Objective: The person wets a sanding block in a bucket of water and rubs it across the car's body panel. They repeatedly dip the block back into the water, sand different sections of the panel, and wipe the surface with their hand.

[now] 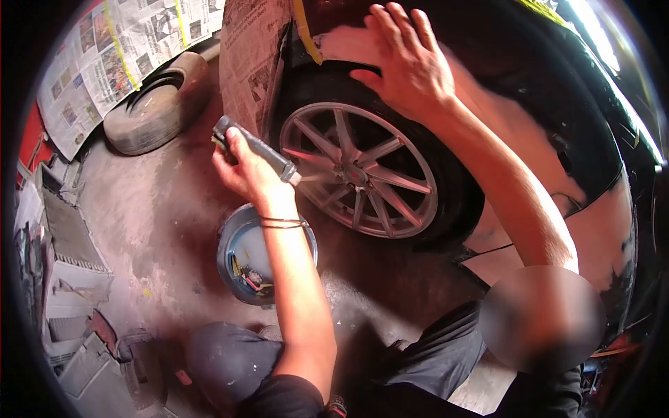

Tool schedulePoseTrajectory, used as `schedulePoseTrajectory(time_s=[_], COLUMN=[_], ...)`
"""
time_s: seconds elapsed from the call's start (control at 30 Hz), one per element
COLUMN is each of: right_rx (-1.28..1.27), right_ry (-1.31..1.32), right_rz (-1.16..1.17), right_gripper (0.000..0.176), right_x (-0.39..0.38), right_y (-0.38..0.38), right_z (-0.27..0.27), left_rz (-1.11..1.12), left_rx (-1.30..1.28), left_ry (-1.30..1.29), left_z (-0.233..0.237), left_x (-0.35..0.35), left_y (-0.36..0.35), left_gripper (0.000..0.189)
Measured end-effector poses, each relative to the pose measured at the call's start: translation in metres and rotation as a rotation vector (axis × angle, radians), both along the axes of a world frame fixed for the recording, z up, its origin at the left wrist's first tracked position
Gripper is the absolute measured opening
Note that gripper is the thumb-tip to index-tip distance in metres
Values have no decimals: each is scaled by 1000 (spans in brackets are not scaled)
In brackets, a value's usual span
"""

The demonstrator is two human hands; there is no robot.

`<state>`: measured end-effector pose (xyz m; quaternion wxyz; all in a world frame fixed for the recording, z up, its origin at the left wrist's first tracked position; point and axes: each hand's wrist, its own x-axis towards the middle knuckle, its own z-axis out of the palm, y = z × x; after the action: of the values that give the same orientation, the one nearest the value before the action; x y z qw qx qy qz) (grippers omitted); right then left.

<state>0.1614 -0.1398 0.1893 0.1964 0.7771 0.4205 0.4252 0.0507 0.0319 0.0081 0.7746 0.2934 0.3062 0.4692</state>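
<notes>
Down beside the car's alloy wheel (362,171), the left hand (247,171) is clenched around a long grey block (268,155). It holds the block tilted in the air just in front of the spokes, lower end toward the hub; whether it touches the wheel I cannot tell. The right hand (408,59) lies flat and released, fingers spread, on the pale sanded patch of the fender (338,42) above the wheel arch, grasping nothing. Below the left wrist, on the concrete floor (153,209), sits a round blue basin (226,247) with water and a few small items in it. Newspaper (251,49) hangs over the bodywork just left of the wheel, and 1 loose tyre (157,104) lies farther left.
</notes>
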Motion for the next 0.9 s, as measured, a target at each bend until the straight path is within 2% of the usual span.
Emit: schedulePoseTrajectory(time_s=[0.13,0.23,0.27,0.3,0.37,0.4,0.47,0.53,0.63,0.73,0.8,0.9], right_rx=[-110,-183,-217,-163,-101,-79,-75,-70,-44,-151,-173,-191], right_ry=[70,-16,-31,-34,121,72,-43,-128,-106,24,-16,-9], right_rz=[-41,-44,-36,18,26,53,-122,-147,-114,18,-19,-21], right_gripper=[95,101,103,80,78,72,81,86,94,95,100,105], right_x=[21,48,49,42,31,18,12,17,31,52,84,82], right_y=[67,83,81,71,38,21,-11,-24,12,84,115,121], right_z=[-4,-15,-12,-10,13,29,45,47,37,27,11,-8], left_rz=[45,47,55,64,82,90,100,96,98,110,91,121], left_rx=[-35,-81,-91,-103,-144,-168,-175,-194,-171,-163,-195,-198], left_ry=[23,59,73,81,76,75,72,90,59,42,41,32], left_z=[-17,-19,-23,-25,-30,-33,-44,-50,-56,-55,-54,-57], left_x=[1,-5,-6,-4,-2,-1,8,14,22,27,25,22], left_y=[23,34,38,42,47,49,54,59,63,61,59,59], left_gripper=[49,50,50,49,49,48,47,46,46,41,38,35])
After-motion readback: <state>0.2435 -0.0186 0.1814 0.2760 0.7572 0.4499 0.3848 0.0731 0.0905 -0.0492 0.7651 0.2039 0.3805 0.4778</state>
